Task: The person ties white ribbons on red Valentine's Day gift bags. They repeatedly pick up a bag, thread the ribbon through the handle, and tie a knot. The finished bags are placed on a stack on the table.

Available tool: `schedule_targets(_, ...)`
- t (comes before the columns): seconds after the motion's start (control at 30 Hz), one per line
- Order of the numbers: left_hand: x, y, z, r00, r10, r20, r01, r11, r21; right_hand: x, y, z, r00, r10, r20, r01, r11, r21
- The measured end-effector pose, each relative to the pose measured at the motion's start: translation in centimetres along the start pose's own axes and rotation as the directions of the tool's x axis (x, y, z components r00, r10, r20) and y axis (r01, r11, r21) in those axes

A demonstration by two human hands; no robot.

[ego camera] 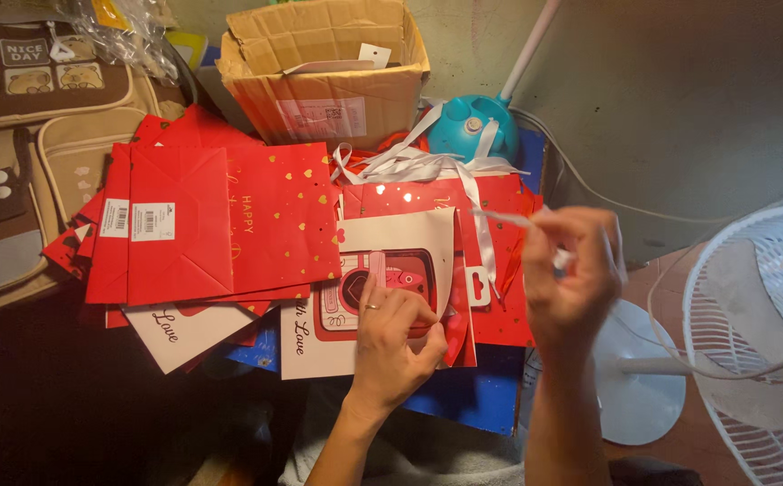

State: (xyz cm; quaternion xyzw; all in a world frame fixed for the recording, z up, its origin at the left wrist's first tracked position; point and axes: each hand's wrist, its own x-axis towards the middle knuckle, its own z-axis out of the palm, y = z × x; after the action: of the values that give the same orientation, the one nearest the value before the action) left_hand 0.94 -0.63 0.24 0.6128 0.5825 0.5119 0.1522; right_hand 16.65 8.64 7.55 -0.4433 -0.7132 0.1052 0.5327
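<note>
Your left hand (393, 328) rests flat on the cream-and-red paper gift bag with a camera picture (382, 288), fingers pressing down on its printed front rather than closing around it. That bag lies on the blue tabletop (472, 396), just right of the flat stack of red paper gift bags with gold hearts (220, 225). Your right hand (571, 274) is raised to the right of the camera bag, fingertips pinched narrowly on a thin white ribbon (508, 218) that runs up and left toward the loose heap of white ribbons (409, 164) behind the bag. An open brown cardboard box (328, 67) stands behind that heap. A white floor fan (760, 333) stands well right of the bag.
</note>
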Motion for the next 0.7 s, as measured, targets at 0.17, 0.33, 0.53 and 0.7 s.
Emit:
schedule_targets(0.17, -0.2, -0.1, -0.9, 0.999, -0.032, 0.002, 0.032, 0.996, -0.082, 4.5, 0.2, 3.2, 0.927, -0.149, 0.345, 0.118, 0.987, 0.108)
schedule_targets(0.33, -0.3, 0.6, -2.2, 0.999, -0.047, -0.008, 0.045, 0.989, -0.141, 1.3, 0.1, 1.2, 0.89, 0.109, 0.442, -0.098, 0.994, -0.049)
schedule_targets(0.53, -0.4, 2.8, -4.4, 1.0, 0.015, -0.019, -0.019, 0.976, -0.219, -2.2, -0.7, -0.9, 0.878, -0.265, 0.398, 0.264, 0.963, 0.058)
schedule_targets(0.7, -2.2, 4.8, -5.5, 0.974, 0.212, -0.078, -0.222, 0.965, -0.14, -2.9, -0.5, -2.0, 0.871, -0.379, 0.312, 0.393, 0.919, 0.02)
